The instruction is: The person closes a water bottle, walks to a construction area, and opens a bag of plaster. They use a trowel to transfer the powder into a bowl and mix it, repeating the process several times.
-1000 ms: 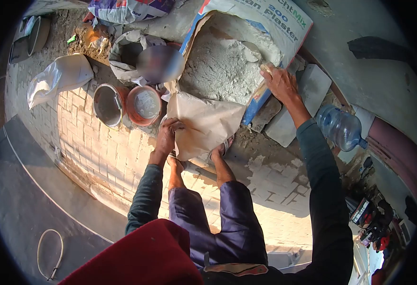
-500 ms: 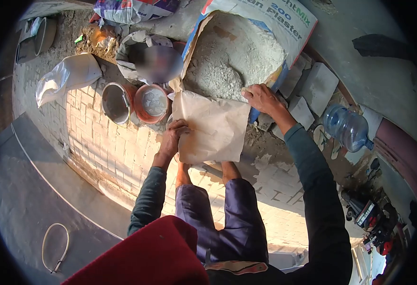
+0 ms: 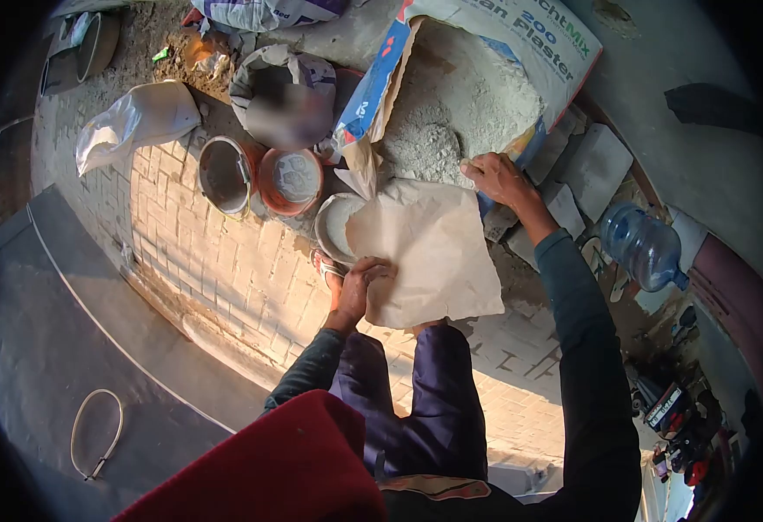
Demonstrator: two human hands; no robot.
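Note:
A large plaster bag (image 3: 558, 50) lies cut open, with grey-white plaster powder (image 3: 451, 91) heaped inside. From its near side hangs a brown paper flap (image 3: 438, 252), spread above my knees. My left hand (image 3: 362, 291) is closed on the flap's left edge, fingers curled over the paper. Up at the right corner of the opening, my right hand (image 3: 499, 180) pinches the bag's edge, knuckles up. A round container (image 3: 338, 228) with pale contents shows partly beside the flap, which covers its right side.
Left of the bag stand a dark bucket (image 3: 223, 178), an orange bucket (image 3: 290, 181) with whitish contents and an open sack (image 3: 286, 96). Grey blocks (image 3: 597, 165) and a clear water bottle (image 3: 640, 246) lie to the right. A white sack (image 3: 138, 122) sits farther left on the paving.
My left hand has drawn the flap's edge right and toward me, uncovering part of the round container. My right hand keeps its hold at the bag's corner. The whole view has shifted slightly.

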